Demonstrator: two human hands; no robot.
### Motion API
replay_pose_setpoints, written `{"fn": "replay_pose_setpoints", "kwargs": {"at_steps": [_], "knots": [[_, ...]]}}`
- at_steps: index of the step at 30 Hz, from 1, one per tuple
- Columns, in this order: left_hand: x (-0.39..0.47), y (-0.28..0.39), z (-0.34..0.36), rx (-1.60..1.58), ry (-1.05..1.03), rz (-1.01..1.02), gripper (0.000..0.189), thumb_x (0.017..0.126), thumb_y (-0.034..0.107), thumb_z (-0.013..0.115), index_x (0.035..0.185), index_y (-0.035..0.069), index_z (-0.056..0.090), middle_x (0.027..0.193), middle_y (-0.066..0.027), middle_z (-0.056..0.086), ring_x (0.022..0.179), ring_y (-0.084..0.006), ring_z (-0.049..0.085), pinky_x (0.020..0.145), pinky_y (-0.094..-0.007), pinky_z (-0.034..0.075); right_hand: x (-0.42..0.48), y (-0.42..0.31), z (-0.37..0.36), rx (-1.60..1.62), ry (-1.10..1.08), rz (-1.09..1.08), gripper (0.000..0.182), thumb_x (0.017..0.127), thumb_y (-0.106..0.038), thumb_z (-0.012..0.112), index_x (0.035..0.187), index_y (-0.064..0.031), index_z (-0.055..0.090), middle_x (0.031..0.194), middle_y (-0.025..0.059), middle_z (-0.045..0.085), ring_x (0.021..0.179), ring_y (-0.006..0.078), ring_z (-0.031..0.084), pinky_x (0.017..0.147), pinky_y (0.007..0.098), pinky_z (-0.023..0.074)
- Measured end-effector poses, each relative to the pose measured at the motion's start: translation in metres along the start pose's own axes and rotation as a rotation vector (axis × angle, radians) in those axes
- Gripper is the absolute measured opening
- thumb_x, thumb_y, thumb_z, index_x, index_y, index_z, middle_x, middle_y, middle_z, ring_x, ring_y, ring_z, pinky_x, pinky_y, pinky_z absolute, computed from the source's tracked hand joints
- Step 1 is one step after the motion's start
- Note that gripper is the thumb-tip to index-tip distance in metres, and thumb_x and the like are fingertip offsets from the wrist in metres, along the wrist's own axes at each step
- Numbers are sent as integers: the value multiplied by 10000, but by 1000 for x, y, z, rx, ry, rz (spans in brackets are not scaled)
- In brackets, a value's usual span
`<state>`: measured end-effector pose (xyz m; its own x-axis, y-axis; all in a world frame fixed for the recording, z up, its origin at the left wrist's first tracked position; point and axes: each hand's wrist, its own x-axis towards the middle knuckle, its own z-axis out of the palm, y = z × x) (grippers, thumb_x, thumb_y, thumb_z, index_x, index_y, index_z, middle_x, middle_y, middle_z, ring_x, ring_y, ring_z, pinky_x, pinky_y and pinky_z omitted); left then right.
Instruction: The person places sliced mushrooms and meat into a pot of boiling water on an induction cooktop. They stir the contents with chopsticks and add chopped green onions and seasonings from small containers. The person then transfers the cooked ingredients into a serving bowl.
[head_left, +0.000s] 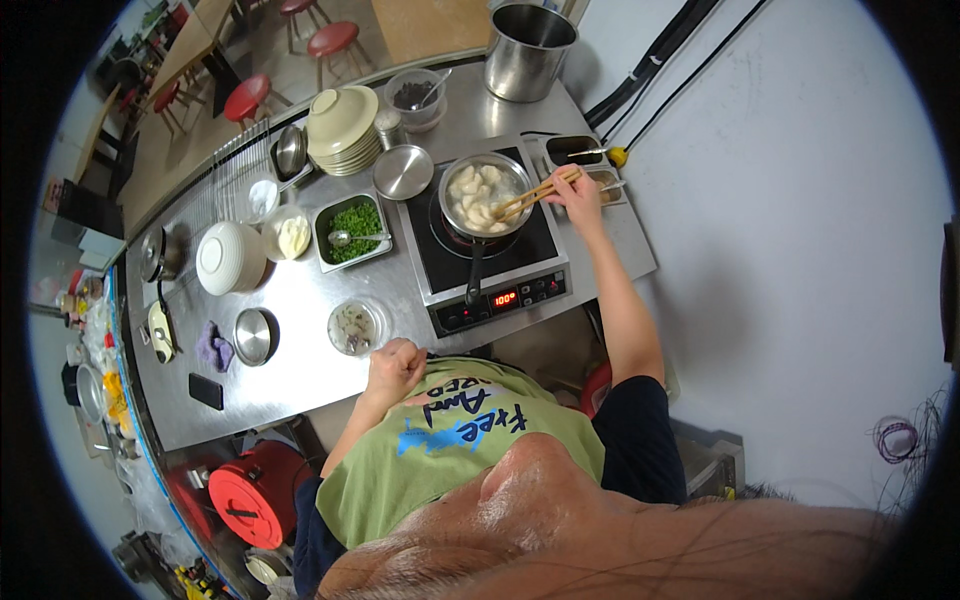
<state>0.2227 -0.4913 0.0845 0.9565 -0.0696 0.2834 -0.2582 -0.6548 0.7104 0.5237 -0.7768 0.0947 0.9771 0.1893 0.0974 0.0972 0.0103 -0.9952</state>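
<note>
My right hand (576, 196) grips a pair of wooden chopsticks (536, 196), whose tips reach into a pan (444, 212) of dumplings (472, 196) in cloudy liquid. The pan stands on an electric cooktop (435, 262) with a lit red display, its black handle (476, 274) pointing towards me. Curled at the table's front edge, my left hand (399, 366) is closed, and no object shows in it. Just beyond it is a clear bowl (354, 328) with bits of seasoning inside. A metal tray (322, 259) of chopped green herbs (356, 225) with a spoon sits left of the cooktop.
Behind the cooktop are a round metal lid (403, 172), stacked cream bowls and plates (343, 127) and a tall steel pot (525, 64). Seasoning containers (574, 150) stand right, near the wall. Leftward lie white bowls (229, 257), a metal bowl (253, 337), a purple cloth (214, 348) and a phone (205, 391).
</note>
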Motion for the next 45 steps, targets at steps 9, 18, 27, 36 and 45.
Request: {"fn": "replay_pose_setpoints", "kwargs": {"at_steps": [9,18,27,36,45], "knots": [[-2,0,0,29,5,20,305,719,15,683,597,58,407,552,-84,444,536,-284,515,467,-390,408,29,12,8,4,104,-301,106,944,-107,525,968,-7,547,928,61,608,834,122,612,705,264,557],[-8,-1,-2,49,26,-19,306,718,16,686,598,60,408,552,-82,447,536,-282,514,473,-388,409,4,53,15,309,108,64,120,943,-135,530,995,-27,531,913,84,599,822,163,632,707,313,579],[-7,-2,2,40,37,9,320,716,7,684,596,59,393,544,-88,440,513,-282,501,459,-383,401,5,37,4,469,241,-99,98,944,-125,533,980,-34,526,963,95,594,871,187,619,728,324,571],[-6,-6,6,38,34,17,323,713,6,683,590,60,388,541,-84,435,509,-272,503,455,-375,403,11,50,25,89,-54,-199,127,954,-125,511,1040,-36,541,1019,88,607,950,164,606,822,315,529],[-11,-6,2,51,50,3,321,715,5,681,595,61,389,540,-78,433,505,-271,495,453,-377,401,-28,36,1,242,-51,-68,149,960,-171,509,1003,-32,542,982,96,614,900,161,618,778,290,527]]}}
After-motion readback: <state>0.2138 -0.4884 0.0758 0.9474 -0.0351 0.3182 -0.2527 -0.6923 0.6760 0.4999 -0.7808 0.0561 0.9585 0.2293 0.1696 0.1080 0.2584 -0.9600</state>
